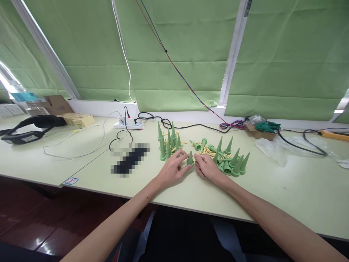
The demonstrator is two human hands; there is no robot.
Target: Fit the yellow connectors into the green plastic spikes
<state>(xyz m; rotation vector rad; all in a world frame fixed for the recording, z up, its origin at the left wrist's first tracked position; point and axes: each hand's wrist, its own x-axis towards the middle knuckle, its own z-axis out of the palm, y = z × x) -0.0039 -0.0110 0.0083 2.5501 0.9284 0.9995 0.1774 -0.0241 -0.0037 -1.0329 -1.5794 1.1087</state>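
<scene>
Between my two hands a green plastic cone (pixel 190 159) stands upright near the table's middle. My left hand (pixel 176 167) has its thumb and fingers closed around the cone's left side and base. On the right, my right hand (pixel 206 166) is pinched at the cone's side, with a small pale yellow peg (pixel 193 158) partly showing at its fingertips. Several green cones (pixel 168 145) stand upright beyond my left hand. More green cones (pixel 235 163), some upright and some lying down, are beside my right hand among scattered yellow pegs (pixel 209 149).
Behind the cones runs a black cable (pixel 191 126), with a white power strip (pixel 128 124) at back left. A black headset strap (pixel 29 129) and yellow boxes (pixel 77 120) lie far left. At back right are a small cardboard box (pixel 260 133) and plastic bags (pixel 272 150).
</scene>
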